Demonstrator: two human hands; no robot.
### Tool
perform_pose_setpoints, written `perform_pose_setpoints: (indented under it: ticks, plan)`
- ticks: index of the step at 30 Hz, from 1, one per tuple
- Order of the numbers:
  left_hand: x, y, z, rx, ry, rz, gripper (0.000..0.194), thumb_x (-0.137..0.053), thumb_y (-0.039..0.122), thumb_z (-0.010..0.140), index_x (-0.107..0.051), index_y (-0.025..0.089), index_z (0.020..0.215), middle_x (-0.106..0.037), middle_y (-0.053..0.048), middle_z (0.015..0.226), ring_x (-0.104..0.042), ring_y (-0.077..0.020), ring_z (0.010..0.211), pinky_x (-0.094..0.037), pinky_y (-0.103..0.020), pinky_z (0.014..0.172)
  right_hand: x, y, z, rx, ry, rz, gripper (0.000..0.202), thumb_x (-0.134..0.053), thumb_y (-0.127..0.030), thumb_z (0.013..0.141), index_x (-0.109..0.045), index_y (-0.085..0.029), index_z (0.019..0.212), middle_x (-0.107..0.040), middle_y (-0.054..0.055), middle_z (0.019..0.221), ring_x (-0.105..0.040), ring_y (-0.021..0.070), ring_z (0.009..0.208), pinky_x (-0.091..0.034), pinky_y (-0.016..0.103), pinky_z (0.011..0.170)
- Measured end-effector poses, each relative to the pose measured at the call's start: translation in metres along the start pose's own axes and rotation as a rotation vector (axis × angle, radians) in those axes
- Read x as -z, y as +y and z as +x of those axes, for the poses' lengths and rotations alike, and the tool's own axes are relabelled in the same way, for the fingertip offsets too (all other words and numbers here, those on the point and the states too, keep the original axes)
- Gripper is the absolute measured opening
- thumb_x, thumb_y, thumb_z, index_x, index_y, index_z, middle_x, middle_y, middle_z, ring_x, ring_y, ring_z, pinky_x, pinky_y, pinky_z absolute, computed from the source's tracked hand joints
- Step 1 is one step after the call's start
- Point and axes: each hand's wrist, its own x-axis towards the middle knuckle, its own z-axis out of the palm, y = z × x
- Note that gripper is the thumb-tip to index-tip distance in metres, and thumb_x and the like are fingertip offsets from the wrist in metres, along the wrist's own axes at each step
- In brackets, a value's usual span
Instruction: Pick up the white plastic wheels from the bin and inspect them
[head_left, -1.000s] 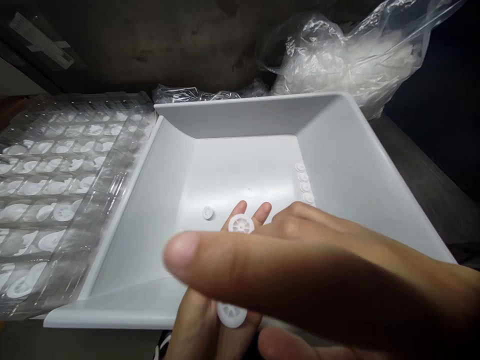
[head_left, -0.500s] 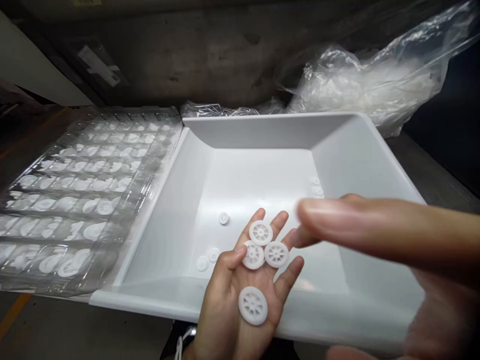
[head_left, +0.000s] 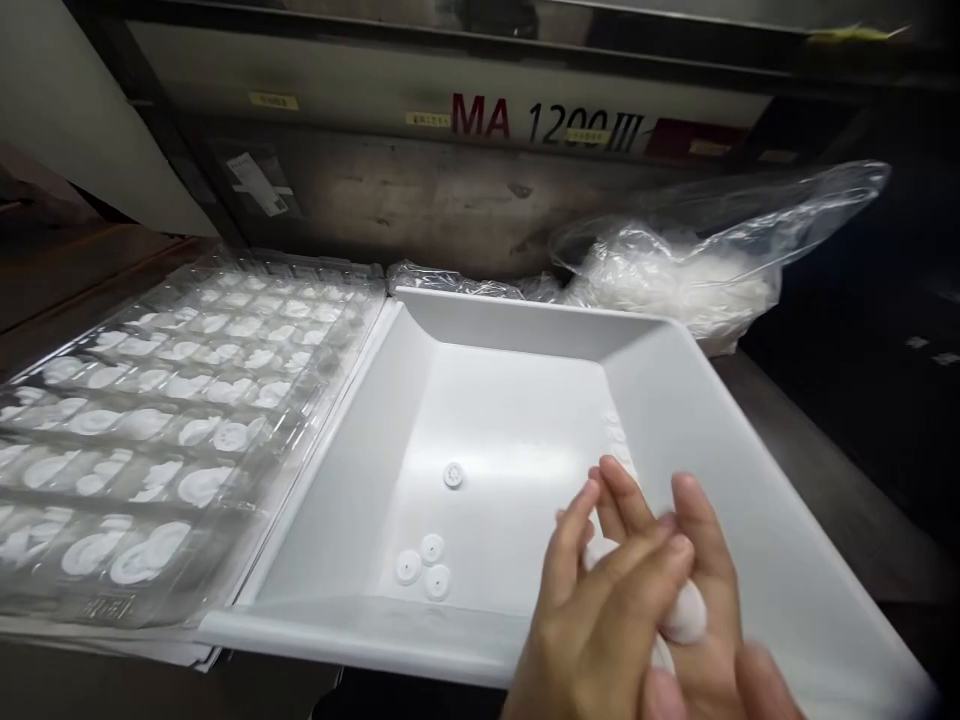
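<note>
Comparing with half a second ago, the clear tray at left stays full; in the white bin, three discs lie. At lower right, the left hand, earlier open, now meets the right hand, fingers closed over white wheels.

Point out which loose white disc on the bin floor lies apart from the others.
The small disc farther back lies alone; the other three cluster near the bin's front wall.
</note>
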Motion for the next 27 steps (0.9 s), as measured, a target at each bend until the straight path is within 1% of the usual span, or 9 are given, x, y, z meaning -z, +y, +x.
perform_pose_setpoints:
  ticks: [3,6,10,13,15,18,20,24,27]
  plan:
    - [0.007,-0.001,-0.005,-0.180,-0.136,0.483,0.044,-0.044,0.037,0.093,-0.046,0.026,0.135,-0.052,-0.003,0.137,-0.031,-0.0259,0.138,-0.016,-0.043,0.116,-0.039,0.010,-0.007,-0.132,0.109,0.228,0.039,-0.037,-0.045,0.093,-0.054,-0.038,0.128,-0.062,0.001,0.125,-0.046,0.0219,0.128,-0.035,0.050,0.106]
    - [0.025,0.002,-0.002,-0.248,-0.077,0.672,0.042,-0.039,0.036,0.095,-0.048,0.029,0.135,-0.051,-0.001,0.139,-0.040,-0.0223,0.133,-0.022,-0.035,0.112,-0.056,0.022,-0.005,-0.221,0.058,0.389,0.045,-0.029,-0.048,0.093,-0.064,-0.034,0.116,-0.068,0.002,0.113,-0.046,0.0201,0.128,-0.034,0.049,0.107]
    - [0.035,0.003,0.005,-0.216,0.174,0.517,0.034,-0.037,0.024,0.095,-0.056,0.035,0.120,-0.058,0.001,0.129,-0.046,-0.0204,0.126,-0.034,-0.036,0.104,-0.052,0.029,-0.003,-0.453,-0.013,0.467,0.050,-0.028,-0.051,0.090,-0.070,-0.031,0.108,-0.067,0.006,0.111,-0.047,0.0209,0.126,-0.037,0.046,0.105]
    - [0.029,0.003,0.011,-0.205,0.239,0.453,0.032,-0.037,0.018,0.094,-0.056,0.034,0.115,-0.056,-0.001,0.125,-0.042,-0.0226,0.127,-0.035,-0.040,0.103,-0.051,0.023,-0.002,-0.497,0.002,0.445,0.052,-0.028,-0.056,0.089,-0.069,-0.030,0.110,-0.065,0.007,0.115,-0.050,0.0235,0.122,-0.041,0.048,0.102]
    - [0.025,0.006,0.014,-0.187,0.281,0.384,0.031,-0.040,0.016,0.093,-0.055,0.034,0.113,-0.055,0.000,0.122,-0.043,-0.0201,0.125,-0.037,-0.035,0.103,-0.058,0.016,-0.002,-0.522,0.037,0.508,0.053,-0.028,-0.056,0.089,-0.067,-0.031,0.114,-0.063,0.007,0.120,-0.052,0.0248,0.121,-0.042,0.050,0.100]
    - [0.023,0.012,0.019,-0.111,0.435,0.216,0.027,-0.046,0.011,0.089,-0.054,0.031,0.104,-0.056,0.001,0.115,-0.048,-0.0142,0.118,-0.041,-0.025,0.098,-0.073,0.009,0.001,-0.585,0.146,0.715,0.051,-0.027,-0.053,0.090,-0.065,-0.032,0.117,-0.058,0.002,0.130,-0.050,0.0254,0.123,-0.042,0.052,0.100]
    - [0.025,0.016,0.021,-0.071,0.540,0.155,0.020,-0.051,0.012,0.087,-0.056,0.029,0.096,-0.058,0.000,0.107,-0.052,-0.0144,0.111,-0.044,-0.026,0.095,-0.080,0.008,0.002,-0.595,0.181,0.792,0.049,-0.027,-0.051,0.091,-0.066,-0.033,0.115,-0.058,0.000,0.131,-0.050,0.0255,0.124,-0.041,0.053,0.101]
    - [0.028,0.022,0.025,0.014,0.602,0.088,0.008,-0.058,0.019,0.086,-0.058,0.027,0.087,-0.061,0.000,0.099,-0.056,-0.0178,0.102,-0.047,-0.031,0.089,-0.078,0.014,0.001,-0.538,0.122,0.711,0.036,-0.040,-0.046,0.090,-0.066,-0.036,0.113,-0.060,0.001,0.128,-0.053,0.0245,0.120,-0.040,0.054,0.100]
    - [0.029,0.025,0.027,0.082,0.603,0.050,0.008,-0.056,0.019,0.087,-0.058,0.027,0.085,-0.060,0.001,0.100,-0.056,-0.0170,0.101,-0.047,-0.030,0.089,-0.073,0.017,-0.001,-0.528,0.099,0.689,0.038,-0.044,-0.043,0.086,-0.063,-0.035,0.118,-0.059,0.002,0.129,-0.052,0.0249,0.122,-0.040,0.055,0.100]
